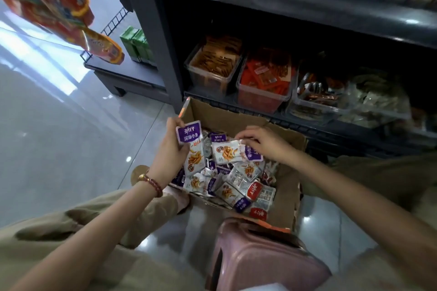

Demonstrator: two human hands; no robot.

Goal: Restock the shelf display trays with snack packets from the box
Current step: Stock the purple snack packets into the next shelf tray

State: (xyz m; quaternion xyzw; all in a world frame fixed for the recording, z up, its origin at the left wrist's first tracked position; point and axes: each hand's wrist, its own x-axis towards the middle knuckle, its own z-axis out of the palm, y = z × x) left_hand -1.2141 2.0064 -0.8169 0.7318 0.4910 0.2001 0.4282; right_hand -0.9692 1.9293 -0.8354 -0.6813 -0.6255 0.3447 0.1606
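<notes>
The pink stool sits nearest. Beyond it, the box remains well stocked; the far shelf trays await filling. Left hand fingers grip a snack packet; right hand fingers pinch another packet over the box.

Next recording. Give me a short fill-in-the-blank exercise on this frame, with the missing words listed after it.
1. The left hand holds up a packet with a ____ top band.
2. The loose snack packets lie in an open ____ box on the floor.
3. A beaded bracelet sits on the ____ wrist.
4. The right hand grips a packet over the ____.

Missing words: purple; cardboard; left; box
</notes>
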